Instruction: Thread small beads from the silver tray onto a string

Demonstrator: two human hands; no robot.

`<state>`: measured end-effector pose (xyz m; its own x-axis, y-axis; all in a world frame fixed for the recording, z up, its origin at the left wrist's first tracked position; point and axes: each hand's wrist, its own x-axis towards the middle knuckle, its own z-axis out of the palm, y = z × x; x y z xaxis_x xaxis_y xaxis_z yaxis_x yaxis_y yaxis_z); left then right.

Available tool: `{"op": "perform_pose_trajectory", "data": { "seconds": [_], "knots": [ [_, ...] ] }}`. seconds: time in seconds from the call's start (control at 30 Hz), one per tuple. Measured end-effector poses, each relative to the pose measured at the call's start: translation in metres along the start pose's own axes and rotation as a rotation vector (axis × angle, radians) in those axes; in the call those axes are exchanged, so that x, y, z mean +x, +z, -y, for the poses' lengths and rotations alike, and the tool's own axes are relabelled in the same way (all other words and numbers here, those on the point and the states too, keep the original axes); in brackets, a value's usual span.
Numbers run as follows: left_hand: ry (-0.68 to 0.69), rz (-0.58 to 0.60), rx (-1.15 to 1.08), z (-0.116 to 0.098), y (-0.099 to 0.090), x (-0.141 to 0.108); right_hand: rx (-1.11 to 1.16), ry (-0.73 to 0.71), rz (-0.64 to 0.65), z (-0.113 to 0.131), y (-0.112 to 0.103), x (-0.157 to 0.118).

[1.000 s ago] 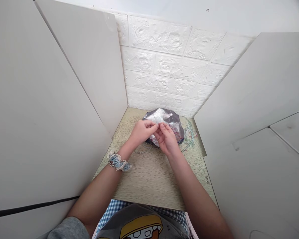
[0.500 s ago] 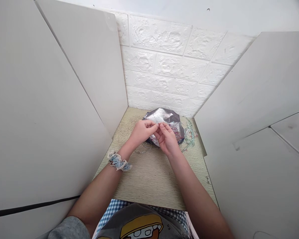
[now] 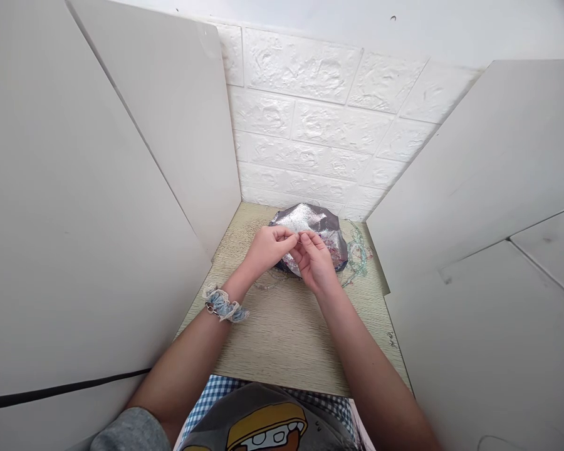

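My left hand (image 3: 271,246) and my right hand (image 3: 314,258) meet fingertip to fingertip over a shiny silver bag (image 3: 305,217). Both are closed in a pinch; whatever lies between the fingers is too small to name. The bag has a dark edge and holds many small pinkish and purple pieces that look like beads. To the right of it lie strands of pale green beads (image 3: 357,254). A thin beaded string (image 3: 269,287) rests on the table below my left hand.
The wooden table (image 3: 282,338) is narrow, with white panels (image 3: 178,113) on the left and a white panel (image 3: 451,188) on the right. A white brick-patterned wall (image 3: 310,125) closes the back. Tiny shiny bits (image 3: 390,339) lie near the right edge.
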<state>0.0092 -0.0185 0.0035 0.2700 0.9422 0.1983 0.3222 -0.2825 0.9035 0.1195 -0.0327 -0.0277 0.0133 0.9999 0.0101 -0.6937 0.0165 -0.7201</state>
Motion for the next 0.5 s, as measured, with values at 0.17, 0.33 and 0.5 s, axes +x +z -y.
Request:
{"op": "perform_pose_trajectory", "data": {
  "seconds": [0.17,0.33,0.5],
  "knots": [
    [0.004,0.005,0.001,-0.0003,-0.0002,-0.0002,-0.019,-0.009,0.007,-0.0002,-0.0003,0.0001],
    [0.004,0.008,-0.006,-0.0005,-0.0002,-0.0001,-0.006,-0.020,-0.006,0.0003,0.0004,-0.0003],
    [0.005,0.003,0.002,-0.0009,-0.0002,-0.0005,-0.022,-0.032,-0.029,0.0008,0.0009,0.0001]
  ]
}}
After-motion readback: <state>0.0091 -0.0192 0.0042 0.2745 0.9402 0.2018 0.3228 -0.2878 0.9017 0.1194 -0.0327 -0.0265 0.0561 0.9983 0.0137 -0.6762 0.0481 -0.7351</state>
